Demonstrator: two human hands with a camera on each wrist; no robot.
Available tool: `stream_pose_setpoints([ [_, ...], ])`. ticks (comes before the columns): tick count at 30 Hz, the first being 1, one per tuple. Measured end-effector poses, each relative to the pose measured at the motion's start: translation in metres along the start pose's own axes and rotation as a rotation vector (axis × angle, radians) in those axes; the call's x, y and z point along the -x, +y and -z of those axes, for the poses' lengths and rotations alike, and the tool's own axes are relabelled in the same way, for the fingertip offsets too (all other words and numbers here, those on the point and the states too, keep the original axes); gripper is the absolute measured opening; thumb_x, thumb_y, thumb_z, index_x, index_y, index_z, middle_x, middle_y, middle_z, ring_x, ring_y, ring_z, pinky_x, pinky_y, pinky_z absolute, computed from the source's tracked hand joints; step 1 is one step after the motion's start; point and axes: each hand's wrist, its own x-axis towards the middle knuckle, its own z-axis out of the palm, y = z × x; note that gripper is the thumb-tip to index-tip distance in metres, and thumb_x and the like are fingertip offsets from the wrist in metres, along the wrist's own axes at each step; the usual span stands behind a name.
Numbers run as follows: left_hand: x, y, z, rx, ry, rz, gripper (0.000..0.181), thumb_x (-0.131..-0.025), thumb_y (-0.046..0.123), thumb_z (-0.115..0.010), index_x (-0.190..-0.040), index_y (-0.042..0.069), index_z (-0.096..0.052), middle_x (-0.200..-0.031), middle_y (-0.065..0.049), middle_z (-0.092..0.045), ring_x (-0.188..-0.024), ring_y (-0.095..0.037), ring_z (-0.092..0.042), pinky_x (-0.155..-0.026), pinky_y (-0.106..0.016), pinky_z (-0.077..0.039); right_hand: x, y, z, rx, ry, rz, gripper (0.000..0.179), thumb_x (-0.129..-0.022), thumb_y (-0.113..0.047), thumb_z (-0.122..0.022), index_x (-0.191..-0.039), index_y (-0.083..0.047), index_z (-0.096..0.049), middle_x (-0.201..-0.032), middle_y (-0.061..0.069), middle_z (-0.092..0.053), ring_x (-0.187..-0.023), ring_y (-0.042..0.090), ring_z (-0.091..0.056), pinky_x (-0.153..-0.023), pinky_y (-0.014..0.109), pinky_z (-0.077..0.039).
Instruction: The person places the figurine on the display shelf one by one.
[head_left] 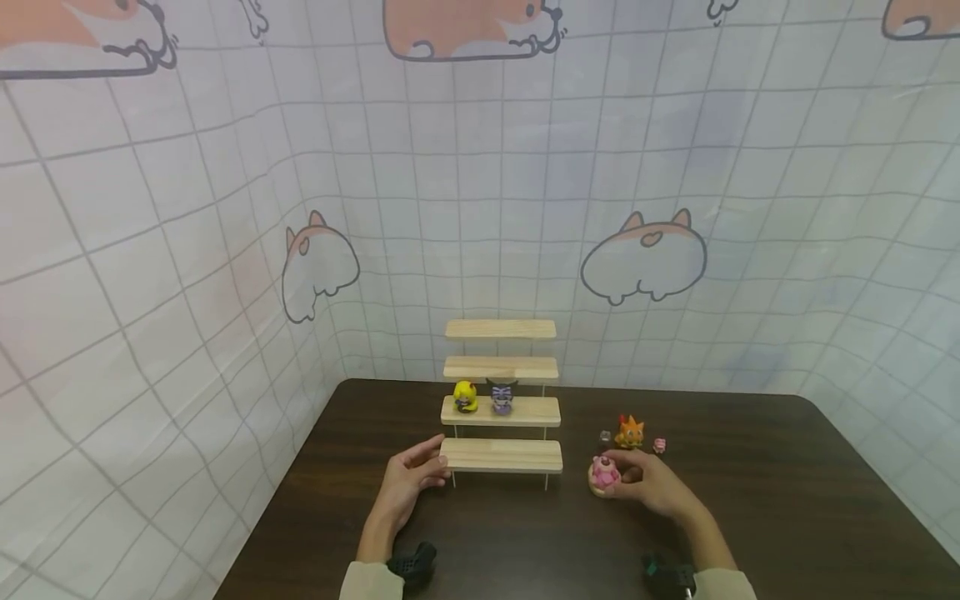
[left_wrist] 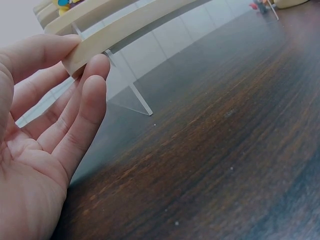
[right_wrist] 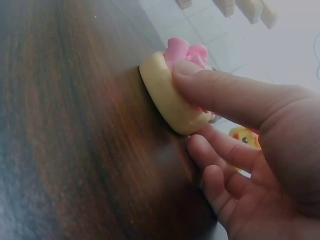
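Observation:
A tiered display shelf (head_left: 501,455) with light wooden boards on clear supports stands on the dark table. My left hand (head_left: 408,479) pinches the left end of its lowest board (left_wrist: 95,47), thumb above and fingers beneath in the left wrist view. To the right of the shelf, my right hand (head_left: 652,483) grips a pink figurine (head_left: 604,473) with a round cream base (right_wrist: 167,95); thumb and fingers lie at its sides. The base appears at or just above the tabletop. On the second board from the bottom sit a yellow figurine (head_left: 465,397) and a purple figurine (head_left: 502,398) with dark ears.
Behind my right hand stand an orange figurine (head_left: 631,432), a small pink figurine (head_left: 659,446) and a small greyish one (head_left: 605,437). The dark wooden table (head_left: 510,546) ends at a white gridded cloth (head_left: 495,250) at the back and sides.

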Motion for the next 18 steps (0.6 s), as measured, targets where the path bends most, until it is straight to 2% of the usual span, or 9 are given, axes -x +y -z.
stream_pose_setpoints([
  [9, -0.0009, 0.0011, -0.0004, -0.002, -0.019, -0.002, 0.056, -0.092, 0.016, -0.077, -0.143, 0.002, -0.058, -0.111, -0.008, -0.07, -0.085, -0.018, -0.072, -0.077, -0.03, -0.062, 0.0019, -0.0022, 0.0039, -0.006, -0.031, -0.008, 0.061, -0.088, -0.02, -0.081, -0.14, 0.004, -0.057, -0.116, 0.021, -0.07, -0.091, 0.018, -0.064, -0.072, 0.025, -0.053],
  [15, 0.0015, 0.0026, -0.0003, -0.001, -0.017, -0.007, 0.059, -0.092, 0.015, -0.077, -0.144, 0.0, -0.056, -0.11, -0.008, -0.07, -0.083, -0.017, -0.072, -0.075, -0.029, -0.062, 0.0014, -0.0032, 0.0034, -0.031, -0.054, 0.027, 0.062, -0.09, -0.022, -0.079, -0.142, 0.004, -0.056, -0.122, 0.022, -0.068, -0.093, 0.015, -0.068, -0.076, 0.024, -0.054],
  [18, 0.0007, 0.0027, -0.0013, 0.006, -0.011, -0.001, 0.058, -0.091, 0.014, -0.078, -0.144, 0.002, -0.057, -0.111, -0.008, -0.07, -0.084, -0.017, -0.072, -0.076, -0.029, -0.062, -0.0002, -0.0045, 0.0042, -0.033, -0.039, 0.044, 0.061, -0.09, -0.022, -0.079, -0.141, 0.001, -0.057, -0.126, 0.022, -0.066, -0.094, 0.016, -0.068, -0.076, 0.024, -0.054],
])
